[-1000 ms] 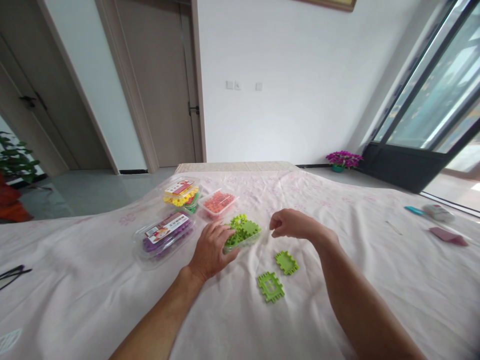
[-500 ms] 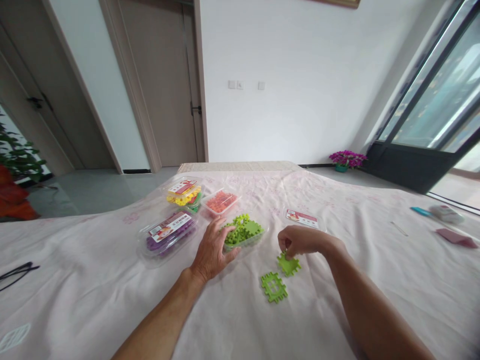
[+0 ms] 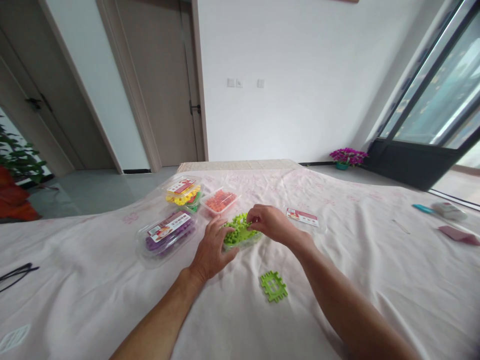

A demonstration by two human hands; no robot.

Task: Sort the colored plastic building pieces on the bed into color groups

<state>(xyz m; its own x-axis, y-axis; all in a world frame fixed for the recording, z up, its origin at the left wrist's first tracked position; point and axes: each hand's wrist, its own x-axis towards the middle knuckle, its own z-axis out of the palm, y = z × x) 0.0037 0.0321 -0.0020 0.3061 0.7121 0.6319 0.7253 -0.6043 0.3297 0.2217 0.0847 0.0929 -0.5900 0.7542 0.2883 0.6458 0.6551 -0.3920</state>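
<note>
A clear plastic box full of green interlocking building tiles stands on the cloth. My left hand steadies it from the left, thumb along the near edge and fingers at the far side. Over the right part of the box, my right hand pinches a green building tile lying on the heap; its fingertips are partly hidden. Nearer to me, one green window-frame tile lies flat on the cloth.
Left of the box are a lidded purple box, a stacked yellow box and an open box of orange-red pieces. A labelled clear lid lies to the right. Glasses rest at the far left.
My right hand has carried the solid green tile from the cloth up and left to the box. The window-frame tile and my left hand have stayed in place.
</note>
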